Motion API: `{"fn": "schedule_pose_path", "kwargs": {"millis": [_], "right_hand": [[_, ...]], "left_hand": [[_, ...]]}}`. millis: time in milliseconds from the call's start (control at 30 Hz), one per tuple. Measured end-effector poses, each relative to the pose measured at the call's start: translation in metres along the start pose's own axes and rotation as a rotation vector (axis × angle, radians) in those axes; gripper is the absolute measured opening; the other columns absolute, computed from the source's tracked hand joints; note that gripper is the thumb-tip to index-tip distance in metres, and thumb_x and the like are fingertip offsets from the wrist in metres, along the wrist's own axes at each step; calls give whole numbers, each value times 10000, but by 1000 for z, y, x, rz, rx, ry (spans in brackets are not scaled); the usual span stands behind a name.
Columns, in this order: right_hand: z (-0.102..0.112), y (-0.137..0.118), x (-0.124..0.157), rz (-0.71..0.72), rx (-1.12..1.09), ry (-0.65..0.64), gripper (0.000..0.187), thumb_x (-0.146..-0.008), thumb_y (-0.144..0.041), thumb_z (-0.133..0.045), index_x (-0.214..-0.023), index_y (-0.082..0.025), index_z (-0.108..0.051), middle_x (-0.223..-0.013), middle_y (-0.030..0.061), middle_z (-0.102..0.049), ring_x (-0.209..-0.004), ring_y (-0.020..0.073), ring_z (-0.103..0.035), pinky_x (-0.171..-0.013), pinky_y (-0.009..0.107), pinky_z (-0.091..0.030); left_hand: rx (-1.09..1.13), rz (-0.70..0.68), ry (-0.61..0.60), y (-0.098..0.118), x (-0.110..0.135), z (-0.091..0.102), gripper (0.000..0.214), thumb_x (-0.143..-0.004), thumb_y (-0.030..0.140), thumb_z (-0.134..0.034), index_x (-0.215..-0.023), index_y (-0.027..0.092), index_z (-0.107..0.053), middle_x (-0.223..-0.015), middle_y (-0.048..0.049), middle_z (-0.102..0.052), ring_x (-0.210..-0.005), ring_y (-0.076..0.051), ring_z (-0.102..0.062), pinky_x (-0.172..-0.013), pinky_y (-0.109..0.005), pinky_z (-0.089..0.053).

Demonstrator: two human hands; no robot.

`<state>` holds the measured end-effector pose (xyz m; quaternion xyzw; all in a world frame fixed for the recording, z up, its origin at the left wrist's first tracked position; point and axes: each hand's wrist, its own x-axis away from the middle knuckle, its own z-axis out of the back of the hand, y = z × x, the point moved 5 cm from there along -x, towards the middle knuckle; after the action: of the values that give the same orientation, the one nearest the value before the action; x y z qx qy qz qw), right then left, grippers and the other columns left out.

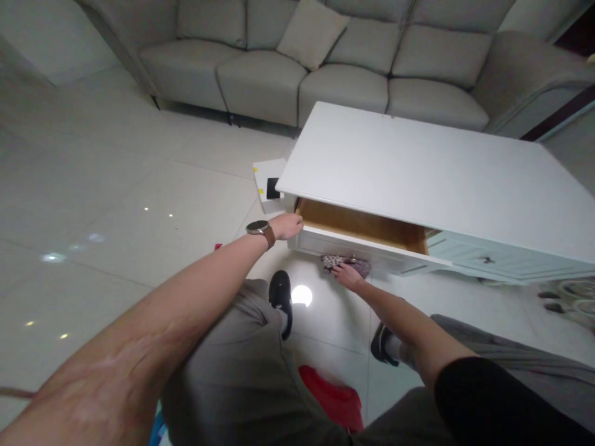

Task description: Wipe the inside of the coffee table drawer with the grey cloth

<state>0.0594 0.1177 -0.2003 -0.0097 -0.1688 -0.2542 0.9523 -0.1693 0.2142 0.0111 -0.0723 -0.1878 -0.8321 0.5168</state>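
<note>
A white coffee table (418, 167) has its front drawer (367, 229) pulled partly out, showing a bare wooden inside. My left hand (287, 225), with a watch on the wrist, rests on the drawer's left front corner with its fingers curled over the edge. My right hand (346, 274) presses a patterned grey cloth (346, 263) against the lower part of the drawer front, fingers closed on it. I am crouched in front of the table, knees and dark shoes below my arms.
A grey sectional sofa (325, 68) with a loose cushion stands behind the table. A white box (269, 183) lies on the tiled floor by the table's left end. A red item (334, 396) lies on the floor between my legs. Slippers (558, 300) sit at right.
</note>
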Motion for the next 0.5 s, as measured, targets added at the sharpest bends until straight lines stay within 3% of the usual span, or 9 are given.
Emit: {"fn": "schedule_pose_path", "kwargs": {"millis": [167, 267, 367, 500], "right_hand": [[50, -46, -115, 57, 21, 144, 252, -870, -104, -553, -958, -199, -770, -1153, 75, -721, -1128, 238, -541, -973, 403, -429], [86, -63, -158, 66, 42, 218, 282, -931, -116, -504, -1040, -180, -756, -1271, 90, -683, -1227, 258, -478, -1008, 417, -391], [116, -65, -161, 73, 87, 285, 283, -963, -136, -485, -1062, -162, -749, -1314, 107, -655, -1253, 281, -442, -1002, 444, -386], [142, -47, -106, 89, 182, 332, 258, -987, -171, -489, -1042, -186, -741, -1305, 75, -641, -1217, 278, -440, -990, 482, -383]], "left_hand": [[-30, -1, -30, 4, 1, 4, 537, -1022, 331, -234, -1134, 92, -702, -1229, -188, -706, -1127, -259, -656, -949, -318, -453], [31, 79, -28, 1, 1, 7, 664, -1038, 445, -160, -1124, 84, -709, -1199, -212, -713, -1119, -288, -666, -929, -333, -457], [99, 149, -10, -2, -1, 10, 774, -1025, 533, -106, -1067, 70, -725, -1144, -235, -723, -1112, -313, -669, -925, -341, -458], [136, 168, -21, -2, -3, 13, 805, -1014, 550, -79, -1050, 90, -739, -1092, -213, -739, -1093, -312, -673, -935, -346, -455]]}}
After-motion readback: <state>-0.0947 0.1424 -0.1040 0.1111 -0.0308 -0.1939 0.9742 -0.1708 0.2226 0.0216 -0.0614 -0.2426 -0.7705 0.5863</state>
